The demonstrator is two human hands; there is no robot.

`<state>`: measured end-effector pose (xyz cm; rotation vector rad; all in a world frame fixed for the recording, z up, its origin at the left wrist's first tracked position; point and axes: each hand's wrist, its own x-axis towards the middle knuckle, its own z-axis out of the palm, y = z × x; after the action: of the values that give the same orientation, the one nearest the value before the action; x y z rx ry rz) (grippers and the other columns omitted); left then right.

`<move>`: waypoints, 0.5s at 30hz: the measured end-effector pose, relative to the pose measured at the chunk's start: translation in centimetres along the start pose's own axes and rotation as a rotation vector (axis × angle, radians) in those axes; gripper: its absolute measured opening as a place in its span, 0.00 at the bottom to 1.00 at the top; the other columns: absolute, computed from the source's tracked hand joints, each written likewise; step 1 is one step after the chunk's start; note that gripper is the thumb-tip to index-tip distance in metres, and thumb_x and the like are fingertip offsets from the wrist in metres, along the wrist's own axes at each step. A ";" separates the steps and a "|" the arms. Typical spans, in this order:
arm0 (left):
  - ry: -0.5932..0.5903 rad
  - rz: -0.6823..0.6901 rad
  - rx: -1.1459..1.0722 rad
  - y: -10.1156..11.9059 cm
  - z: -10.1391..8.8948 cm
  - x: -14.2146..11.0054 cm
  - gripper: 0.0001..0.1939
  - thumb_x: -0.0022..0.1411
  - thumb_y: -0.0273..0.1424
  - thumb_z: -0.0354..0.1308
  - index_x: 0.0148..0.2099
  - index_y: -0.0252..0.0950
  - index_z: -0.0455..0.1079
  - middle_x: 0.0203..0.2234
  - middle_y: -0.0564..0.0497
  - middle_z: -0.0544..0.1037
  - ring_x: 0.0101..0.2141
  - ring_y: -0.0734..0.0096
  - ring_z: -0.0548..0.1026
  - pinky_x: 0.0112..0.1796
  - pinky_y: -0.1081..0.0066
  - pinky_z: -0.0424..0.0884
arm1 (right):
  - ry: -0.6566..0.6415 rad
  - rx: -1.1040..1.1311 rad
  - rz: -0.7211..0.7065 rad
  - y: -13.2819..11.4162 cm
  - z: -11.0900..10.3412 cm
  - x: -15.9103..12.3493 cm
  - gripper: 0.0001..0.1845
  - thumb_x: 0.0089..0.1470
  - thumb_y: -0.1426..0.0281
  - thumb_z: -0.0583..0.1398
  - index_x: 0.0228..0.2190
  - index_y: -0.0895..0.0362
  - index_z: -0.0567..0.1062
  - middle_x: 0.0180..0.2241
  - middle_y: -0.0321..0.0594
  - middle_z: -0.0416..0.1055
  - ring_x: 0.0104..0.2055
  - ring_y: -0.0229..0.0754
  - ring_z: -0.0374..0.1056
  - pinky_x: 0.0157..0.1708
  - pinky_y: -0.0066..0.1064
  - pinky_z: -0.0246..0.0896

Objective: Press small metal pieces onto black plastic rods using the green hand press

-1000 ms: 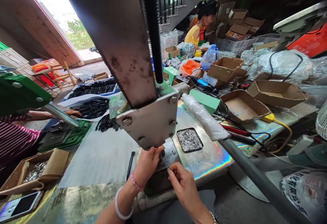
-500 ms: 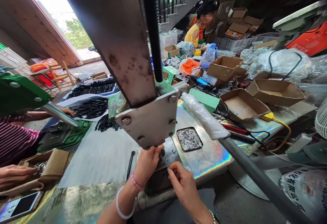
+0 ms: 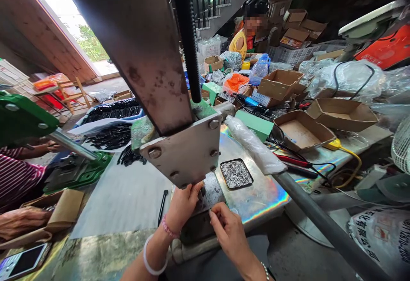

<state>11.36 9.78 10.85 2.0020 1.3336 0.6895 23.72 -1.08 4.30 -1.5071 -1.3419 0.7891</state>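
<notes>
Fingers of the left hand (image 3: 183,206) curl together up under the grey metal plate (image 3: 185,155) of the hand press (image 3: 150,59), low in the middle of the frame; their tips are hidden behind the plate's lower edge, so what they hold cannot be told. Just to the right, the right hand (image 3: 231,234) has thumb and forefinger pressed together in a pinch over the press base (image 3: 213,193); whatever sits between them is too small to make out. The two hands lie near each other but apart.

Right of the base, a small black tray (image 3: 236,173) filled with tiny shiny metal bits rests on a rainbow-sheened sheet (image 3: 265,197). The press handle (image 3: 320,221), wrapped in clear plastic at its upper end, runs from the middle toward the lower right corner. A thin black strip (image 3: 162,206) lies on the grey paper (image 3: 124,200) left of the left hand. In the lower left corner a phone (image 3: 22,260) lies flat, and above it another person's hand (image 3: 21,222) rests at a cardboard box (image 3: 64,210). A green press (image 3: 22,116) stands at the left edge. Open cardboard boxes (image 3: 304,131) crowd the right side of the table.
</notes>
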 end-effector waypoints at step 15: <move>0.007 0.064 0.080 -0.1 0.2 -0.1 0.17 0.67 0.39 0.48 0.34 0.37 0.74 0.16 0.52 0.72 0.19 0.70 0.71 0.25 0.72 0.62 | 0.033 -0.020 -0.022 0.2 0.2 -0.1 0.12 0.63 0.65 0.51 0.28 0.54 0.66 0.22 0.32 0.64 0.22 0.38 0.63 0.23 0.27 0.52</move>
<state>11.41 9.66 10.66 2.1157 1.3242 0.6826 23.59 -1.13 4.03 -1.5123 -1.3433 0.7365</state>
